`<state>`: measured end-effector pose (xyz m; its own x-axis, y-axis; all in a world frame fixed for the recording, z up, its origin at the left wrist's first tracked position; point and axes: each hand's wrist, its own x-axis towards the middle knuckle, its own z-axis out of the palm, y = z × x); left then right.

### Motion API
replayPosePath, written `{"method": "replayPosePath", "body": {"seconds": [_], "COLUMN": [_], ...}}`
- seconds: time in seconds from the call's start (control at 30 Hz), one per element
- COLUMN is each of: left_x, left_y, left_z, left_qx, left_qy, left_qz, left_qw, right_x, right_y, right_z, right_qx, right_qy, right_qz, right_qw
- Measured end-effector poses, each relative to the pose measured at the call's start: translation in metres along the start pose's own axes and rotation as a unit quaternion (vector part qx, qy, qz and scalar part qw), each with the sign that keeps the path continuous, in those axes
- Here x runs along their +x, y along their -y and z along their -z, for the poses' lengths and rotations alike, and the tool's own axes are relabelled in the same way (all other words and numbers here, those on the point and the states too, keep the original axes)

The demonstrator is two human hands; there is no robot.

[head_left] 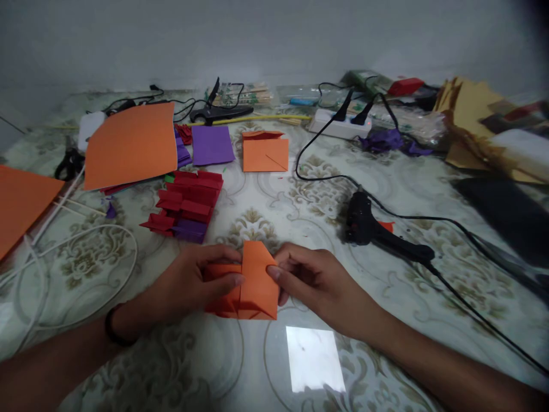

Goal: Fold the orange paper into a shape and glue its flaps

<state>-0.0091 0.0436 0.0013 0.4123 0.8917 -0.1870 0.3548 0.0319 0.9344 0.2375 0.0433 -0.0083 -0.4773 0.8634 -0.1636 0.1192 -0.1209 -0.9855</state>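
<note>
Between my hands is a partly folded piece of orange paper (258, 286), with a flap standing up at its middle and a slanted upper right corner. My left hand (205, 274) pinches its left side, thumb across the front. On the right edge, my right hand (306, 280) grips the paper between thumb and fingers. Just beyond my left hand lie folded red paper pieces (195, 197) joined in rows, with a purple folded piece (189, 230) at their near end. Farther back sits another folded orange piece (266, 154).
A black glue gun (381, 229) lies at right, its cord trailing. Behind are a white power strip (341, 125), a purple paper square (212, 145) and a large orange sheet (132, 149). Black scissors (68, 165) and a looped white cable (135, 252) lie at left.
</note>
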Motion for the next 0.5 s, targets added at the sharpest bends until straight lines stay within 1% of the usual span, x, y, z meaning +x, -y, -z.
{"method": "replayPosePath", "body": {"seconds": [0.1,0.2,0.33,0.43,0.5], "left_x": [-0.001,-0.004,-0.006,-0.006,-0.006], "left_y": [-0.001,-0.001,0.001,0.002,0.003], "left_z": [-0.003,-0.006,-0.006,-0.005,-0.004], "left_qx": [-0.021,-0.074,-0.092,-0.098,-0.105], "left_qy": [0.011,0.004,-0.010,0.007,0.017], "left_qz": [0.016,0.028,0.000,-0.026,-0.024], "left_qw": [1.000,0.997,0.996,0.995,0.994], "right_x": [-0.003,-0.007,-0.011,-0.011,-0.010], "right_y": [0.000,-0.002,-0.003,-0.001,0.000], "right_z": [-0.007,-0.013,-0.014,-0.012,-0.010], "right_qx": [0.004,0.013,0.026,0.008,-0.015], "right_qy": [-0.025,-0.043,-0.038,-0.031,-0.028], "right_qz": [0.019,0.043,0.085,0.121,0.135], "right_qw": [0.999,0.998,0.995,0.992,0.990]}}
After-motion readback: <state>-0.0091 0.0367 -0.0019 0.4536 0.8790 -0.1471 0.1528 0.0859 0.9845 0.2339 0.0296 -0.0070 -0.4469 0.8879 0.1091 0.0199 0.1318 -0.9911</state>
